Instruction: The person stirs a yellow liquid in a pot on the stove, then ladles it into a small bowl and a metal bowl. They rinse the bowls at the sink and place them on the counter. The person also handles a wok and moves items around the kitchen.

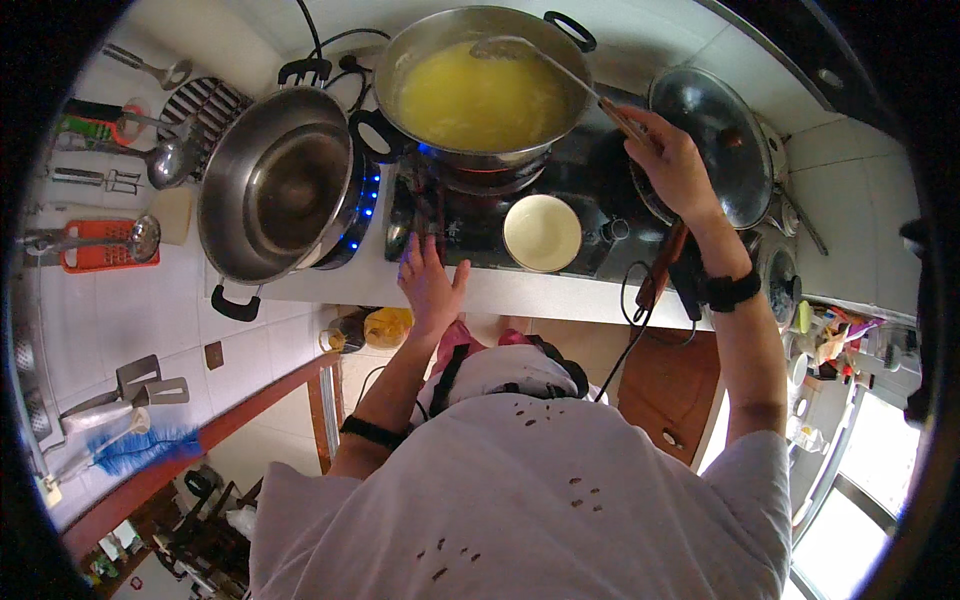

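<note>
My right hand (667, 161) is closed around the handle of a long metal ladle or skimmer (559, 64), whose head rests in the yellow liquid (480, 97) inside a large steel pot (390, 75). The pot sits on a black glass cooktop (480, 232) above a red-glowing burner. With fingers spread, my left hand (433, 281) lies at the cooktop's front left edge, holding nothing. Between my hands, a cream bowl (542, 233) stands on the cooktop near its front edge; no contents show in it.
A wide steel pan (300, 180) sits on a separate cooker with blue lights at the left. A domed lid (712, 142) covers a wooden-handled pan at the right. Utensils (169, 161) hang on the left wall. A black cable (626, 349) dangles over the counter's front edge.
</note>
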`<state>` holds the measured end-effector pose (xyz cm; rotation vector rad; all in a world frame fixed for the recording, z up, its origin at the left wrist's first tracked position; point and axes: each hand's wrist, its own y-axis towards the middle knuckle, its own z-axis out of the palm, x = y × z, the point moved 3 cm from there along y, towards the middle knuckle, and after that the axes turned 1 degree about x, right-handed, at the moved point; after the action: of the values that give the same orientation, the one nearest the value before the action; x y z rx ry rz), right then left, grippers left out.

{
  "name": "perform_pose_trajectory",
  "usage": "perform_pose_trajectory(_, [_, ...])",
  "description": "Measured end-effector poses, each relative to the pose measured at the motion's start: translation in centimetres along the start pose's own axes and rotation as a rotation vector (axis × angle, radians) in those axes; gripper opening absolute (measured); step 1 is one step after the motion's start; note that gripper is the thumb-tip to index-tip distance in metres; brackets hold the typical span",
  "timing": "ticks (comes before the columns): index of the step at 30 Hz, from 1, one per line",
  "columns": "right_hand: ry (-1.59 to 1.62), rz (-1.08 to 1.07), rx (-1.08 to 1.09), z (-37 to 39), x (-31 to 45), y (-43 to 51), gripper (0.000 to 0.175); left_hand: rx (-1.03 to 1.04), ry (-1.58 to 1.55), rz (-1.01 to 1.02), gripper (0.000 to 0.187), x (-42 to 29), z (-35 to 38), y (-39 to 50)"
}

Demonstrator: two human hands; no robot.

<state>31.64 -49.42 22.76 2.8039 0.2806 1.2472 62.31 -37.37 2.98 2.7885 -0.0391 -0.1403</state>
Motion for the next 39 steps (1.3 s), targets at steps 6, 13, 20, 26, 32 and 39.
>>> perform_pose_trajectory(6, [0.029,-0.023,0.017,-1.1,-0.8,0.1,0.038,0.865,-1.097,-0.563,0.059,-6.1,3.7,1.7])
perform_pose_trajectory(13, [0.103,-0.023,0.004,-2.1,-1.0,-1.7,0.037,1.143,-1.473,-0.799,0.045,-9.4,4.5,3.3])
perform_pose_trajectory(20, [0.133,0.026,-0.029,-3.9,-0.9,-4.2,0.038,0.670,-1.463,-0.257,0.064,-8.5,-3.5,7.0])
perform_pose_trajectory(26, [0.071,0.018,-0.124,-3.5,-0.6,-4.4,0.035,0.416,-1.396,0.003,0.063,-8.1,-9.9,10.0])
perform_pose_trajectory(32, [-0.221,0.020,-0.123,0.4,1.4,-4.0,0.042,0.755,-1.619,-0.325,0.057,-6.9,-10.9,9.3])
perform_pose_trajectory(39, [-0.566,0.218,-0.079,4.9,3.5,-3.9,0.042,0.954,-1.642,-0.349,0.058,-3.4,-7.6,5.7])
